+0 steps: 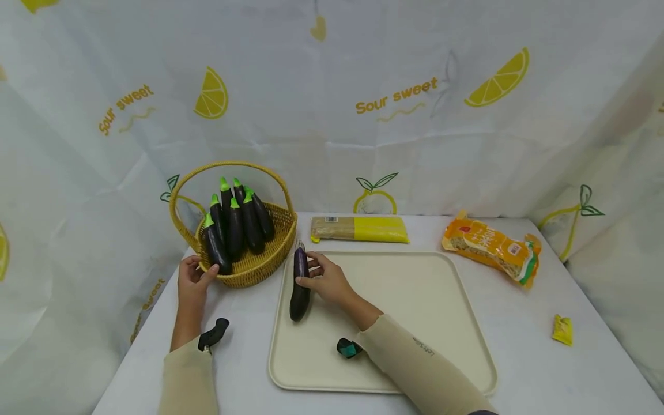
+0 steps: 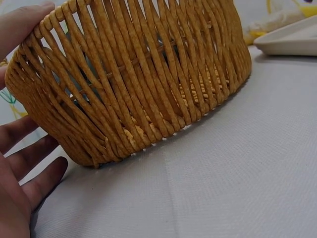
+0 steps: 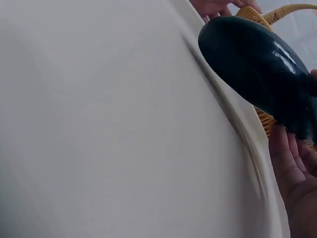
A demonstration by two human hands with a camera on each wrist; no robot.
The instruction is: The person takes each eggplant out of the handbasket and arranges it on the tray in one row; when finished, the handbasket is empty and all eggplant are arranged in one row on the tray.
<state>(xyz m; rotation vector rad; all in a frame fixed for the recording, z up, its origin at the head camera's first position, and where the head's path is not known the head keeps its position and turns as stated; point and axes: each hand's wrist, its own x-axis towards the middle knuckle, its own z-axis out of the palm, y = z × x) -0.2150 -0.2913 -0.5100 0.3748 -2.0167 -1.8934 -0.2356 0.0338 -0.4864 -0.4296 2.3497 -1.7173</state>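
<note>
A dark purple eggplant (image 1: 299, 291) is held over the left side of a cream tray (image 1: 415, 323). My right hand (image 1: 332, 282) grips it between thumb and fingers; its rounded end shows large in the right wrist view. To the left stands a wicker basket (image 1: 264, 275) with an arched handle, and several eggplants (image 1: 236, 230) with green stems lean inside it. My left hand (image 1: 194, 282) holds the basket's near left side, thumb at the rim and fingers against the outer wall. In the left wrist view the woven wall (image 2: 143, 74) hides most of the contents.
Behind the tray lies a yellow and tan packet (image 1: 358, 229). An orange food bag (image 1: 493, 248) sits at the back right, and a small yellow sachet (image 1: 562, 329) near the right edge. A white printed curtain (image 1: 332, 115) hangs behind the white table (image 1: 244, 369).
</note>
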